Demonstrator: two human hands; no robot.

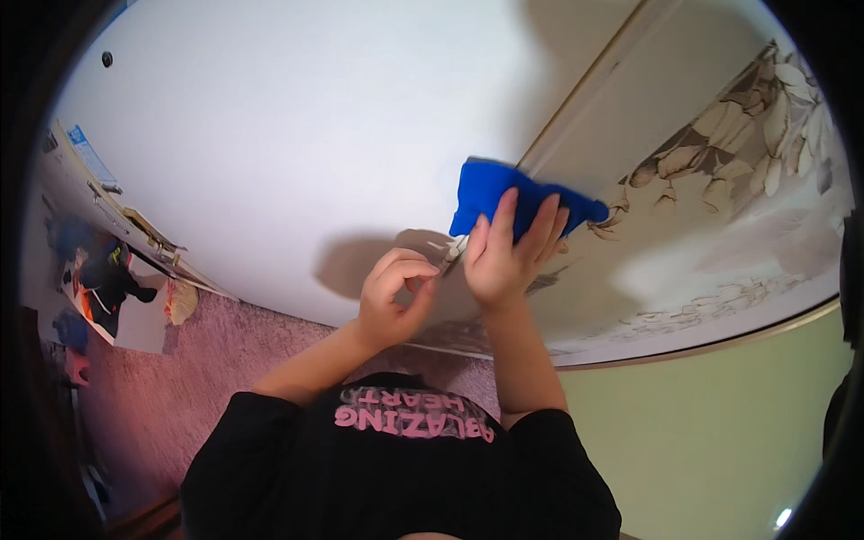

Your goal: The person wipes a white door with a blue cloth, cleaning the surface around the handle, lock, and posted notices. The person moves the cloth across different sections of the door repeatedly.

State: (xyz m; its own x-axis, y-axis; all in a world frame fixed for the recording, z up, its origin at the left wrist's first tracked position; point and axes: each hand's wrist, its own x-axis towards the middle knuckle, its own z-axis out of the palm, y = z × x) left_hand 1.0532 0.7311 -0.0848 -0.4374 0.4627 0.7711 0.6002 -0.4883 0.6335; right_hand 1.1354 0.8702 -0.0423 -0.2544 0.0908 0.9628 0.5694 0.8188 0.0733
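Observation:
My right hand presses a folded blue cloth, fingers spread over it, against the seam between a plain white panel and a panel with a floral print. Just below the cloth, a small pale fitting, perhaps a handle, sits on that seam. My left hand is beside the fitting with fingers curled and thumb and forefinger close together. Whether it grips the fitting is unclear. The cloth hides part of the seam.
Purple-pink carpet lies below the panels. At the far left is a door edge with a brass-coloured handle, with bags and other items beyond. A pale green surface is at the lower right.

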